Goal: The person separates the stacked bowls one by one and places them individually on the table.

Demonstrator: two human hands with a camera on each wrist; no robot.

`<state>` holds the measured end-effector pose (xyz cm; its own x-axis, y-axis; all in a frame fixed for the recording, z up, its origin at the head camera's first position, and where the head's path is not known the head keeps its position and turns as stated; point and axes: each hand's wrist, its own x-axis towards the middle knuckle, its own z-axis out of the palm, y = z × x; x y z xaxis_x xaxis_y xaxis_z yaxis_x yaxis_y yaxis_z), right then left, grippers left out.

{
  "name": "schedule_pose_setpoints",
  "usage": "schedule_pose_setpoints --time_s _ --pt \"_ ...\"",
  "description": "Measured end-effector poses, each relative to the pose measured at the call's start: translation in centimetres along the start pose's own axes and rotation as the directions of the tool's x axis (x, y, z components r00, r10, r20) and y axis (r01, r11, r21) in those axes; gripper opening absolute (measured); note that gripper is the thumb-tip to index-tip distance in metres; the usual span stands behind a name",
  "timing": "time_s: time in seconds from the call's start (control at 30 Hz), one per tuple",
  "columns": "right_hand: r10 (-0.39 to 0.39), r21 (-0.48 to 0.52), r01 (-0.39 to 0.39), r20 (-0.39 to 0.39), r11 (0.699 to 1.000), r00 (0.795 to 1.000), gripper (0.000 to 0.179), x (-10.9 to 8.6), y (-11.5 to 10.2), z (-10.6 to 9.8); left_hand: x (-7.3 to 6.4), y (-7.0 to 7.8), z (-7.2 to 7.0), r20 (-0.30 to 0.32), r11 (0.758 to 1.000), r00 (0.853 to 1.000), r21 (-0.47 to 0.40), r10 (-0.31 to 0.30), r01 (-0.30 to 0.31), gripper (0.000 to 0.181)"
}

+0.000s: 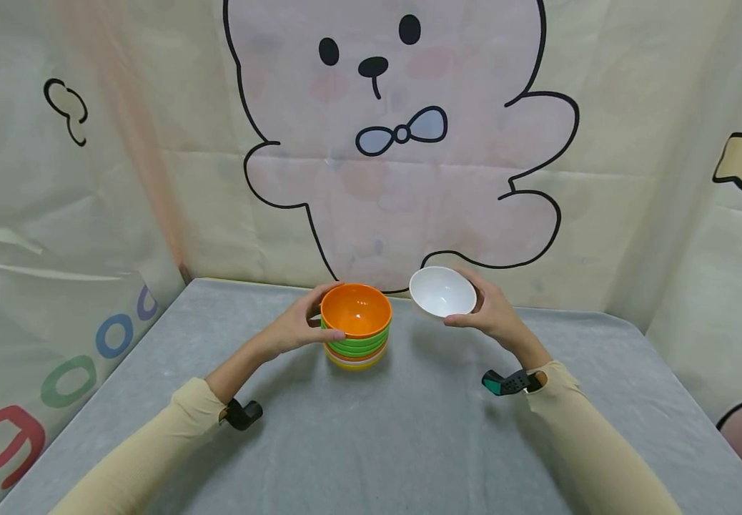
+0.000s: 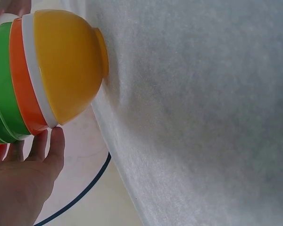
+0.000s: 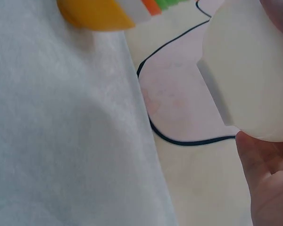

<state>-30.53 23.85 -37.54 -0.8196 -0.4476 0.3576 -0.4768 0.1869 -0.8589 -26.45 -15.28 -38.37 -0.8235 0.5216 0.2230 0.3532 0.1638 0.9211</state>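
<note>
A stack of nested bowls stands on the grey cloth, with an orange bowl on top and several green bowls beneath. Lower down come another orange bowl, a white one and, at the bottom, a yellow bowl. My left hand grips the stack from its left side, thumb in front and fingers behind. Off the table to the right, a separate white bowl is held tilted, its inside facing the head camera. My right hand holds it by its right side, thumb below.
Grey cloth covers the table. A curtain with a cartoon bear hangs right behind the table's back edge, and more printed curtain runs along the left side. Each wrist wears a dark band.
</note>
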Motion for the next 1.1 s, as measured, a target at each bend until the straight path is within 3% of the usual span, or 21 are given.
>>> schedule_pose_setpoints --time_s 0.47,1.1 --pt "0.066 -0.052 -0.068 -0.037 0.996 0.997 0.088 0.2 3.0 -0.3 0.1 -0.1 0.0 -0.006 1.0 1.0 0.008 -0.017 0.017 0.084" --pt "0.14 -0.064 -0.143 -0.039 0.988 0.989 0.085 1.0 5.1 0.7 -0.1 0.0 -0.1 0.004 0.999 0.999 0.008 -0.032 0.032 0.088"
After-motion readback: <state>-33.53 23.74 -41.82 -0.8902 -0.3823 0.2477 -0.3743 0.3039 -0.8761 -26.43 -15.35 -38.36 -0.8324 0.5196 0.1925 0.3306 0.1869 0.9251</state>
